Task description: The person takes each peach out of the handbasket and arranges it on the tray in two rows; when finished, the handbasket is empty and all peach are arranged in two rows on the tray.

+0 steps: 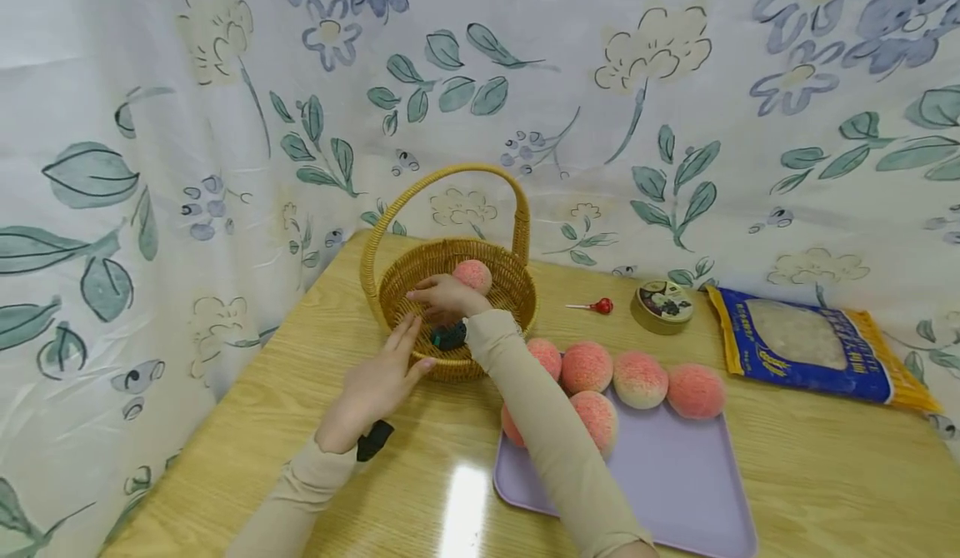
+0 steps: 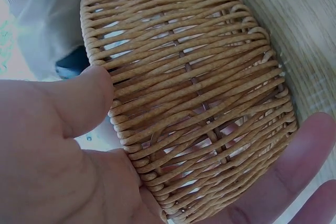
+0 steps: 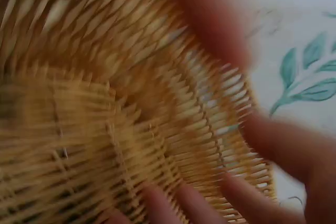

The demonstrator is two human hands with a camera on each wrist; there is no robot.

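A woven basket (image 1: pixel 442 368) with a tall arched handle stands at the back left of the table, one pink peach (image 1: pixel 474 276) inside it. My left hand (image 1: pixel 378 387) is at the basket's front-left side, fingers extended. Its thumb (image 2: pixel 86 98) lies at the rim in the left wrist view, while other fingers show past the woven wall. Reaching over the basket's inside is my right hand (image 1: pixel 447 298), with nothing seen in its grasp. Its spread fingers (image 3: pixel 199 205) appear blurred against the weave in the right wrist view.
A lilac tray (image 1: pixel 675 475) at the front right bears several peaches (image 1: pixel 640 379), partly covered by my right sleeve. Behind it lie a red lollipop (image 1: pixel 602 306), a round tin (image 1: pixel 663 306) and a blue-and-yellow packet (image 1: pixel 810 346). A floral curtain (image 1: pixel 570 100) hangs behind the table.
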